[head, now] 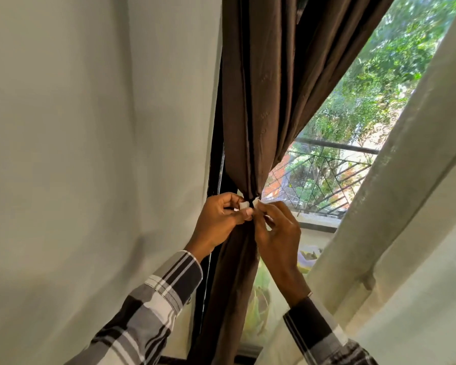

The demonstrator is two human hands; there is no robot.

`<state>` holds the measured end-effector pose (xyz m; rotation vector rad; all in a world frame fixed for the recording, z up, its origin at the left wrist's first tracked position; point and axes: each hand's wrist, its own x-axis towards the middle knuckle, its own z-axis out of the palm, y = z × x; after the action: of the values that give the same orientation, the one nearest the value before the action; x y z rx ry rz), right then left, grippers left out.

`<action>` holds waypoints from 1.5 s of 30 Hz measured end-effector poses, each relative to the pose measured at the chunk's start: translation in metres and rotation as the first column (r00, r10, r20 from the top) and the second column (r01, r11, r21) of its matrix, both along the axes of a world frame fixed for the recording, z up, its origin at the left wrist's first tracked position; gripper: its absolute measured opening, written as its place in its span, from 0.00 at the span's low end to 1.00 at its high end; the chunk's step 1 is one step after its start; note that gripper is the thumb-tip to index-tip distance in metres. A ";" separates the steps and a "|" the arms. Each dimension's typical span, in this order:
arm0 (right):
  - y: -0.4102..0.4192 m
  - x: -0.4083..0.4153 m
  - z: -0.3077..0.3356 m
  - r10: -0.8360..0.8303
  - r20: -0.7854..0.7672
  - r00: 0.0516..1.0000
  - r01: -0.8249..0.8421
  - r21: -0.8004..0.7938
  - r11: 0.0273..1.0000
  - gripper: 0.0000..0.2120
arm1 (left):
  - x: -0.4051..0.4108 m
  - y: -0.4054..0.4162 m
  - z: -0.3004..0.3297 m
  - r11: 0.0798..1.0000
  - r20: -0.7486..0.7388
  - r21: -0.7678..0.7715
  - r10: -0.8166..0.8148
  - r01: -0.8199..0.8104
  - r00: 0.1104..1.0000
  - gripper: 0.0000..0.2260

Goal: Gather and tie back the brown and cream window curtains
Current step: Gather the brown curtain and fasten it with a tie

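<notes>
Both hands, left hand and right hand, pinched the white tie ends together around the upright gathered brown fabric curtain, directly above them.

Brown curtain: woven cloth, smooth, slight satin sheen, faint embroidered pattern. Cream curtain: matt cloth, slightly coarse weave. Tie at gathered point: white, material unclear, perhaps cloth or plastic. Sleeves: checked cotton-like cloth, matt. Balcony railing: dark metal, matt.
</notes>
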<state>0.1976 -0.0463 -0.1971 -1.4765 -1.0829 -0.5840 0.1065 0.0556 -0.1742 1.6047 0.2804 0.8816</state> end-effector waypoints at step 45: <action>0.014 0.019 0.039 0.416 -0.673 0.611 -0.571 -0.011 0.821 0.06 | -0.013 0.013 0.005 0.980 0.017 -0.066 0.189 -0.187 0.982 0.03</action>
<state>0.2167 -0.0324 -0.1579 -1.3155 -0.9426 0.4631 0.0933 0.0684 -0.1691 1.5251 0.4451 1.0250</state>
